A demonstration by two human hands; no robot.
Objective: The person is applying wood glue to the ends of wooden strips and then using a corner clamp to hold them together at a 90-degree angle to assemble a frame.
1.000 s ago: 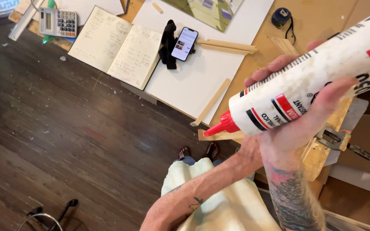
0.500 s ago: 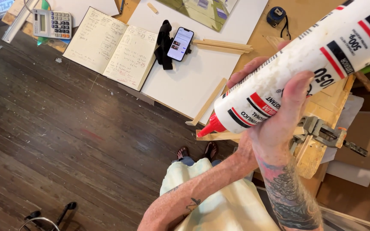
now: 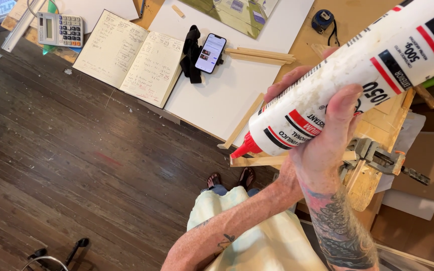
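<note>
My right hand (image 3: 322, 145), on a tattooed forearm, is wrapped around a big white glue bottle (image 3: 357, 80) with red and black bands. The bottle slants down to the left. Its red nozzle (image 3: 244, 148) ends just above a thin wooden strip (image 3: 257, 160) at the workbench edge. My left forearm reaches in from the lower left, and my left hand (image 3: 284, 181) is almost wholly hidden behind the right one, so what it touches cannot be told. A metal clamp (image 3: 377, 155) grips a wooden block right of my hands.
A white board (image 3: 227, 95) lies on the bench with a phone (image 3: 210, 52), a black strap (image 3: 192, 55) and wooden strips (image 3: 259, 55). An open notebook (image 3: 131, 57), a calculator (image 3: 59, 29) and a tape measure (image 3: 322, 20) lie around it. Dark floorboards (image 3: 76, 165) fill the left.
The bottle has tilted a little steeper and its far end has risen. The nozzle stays beside the wooden strip. The clamp shows more fully.
</note>
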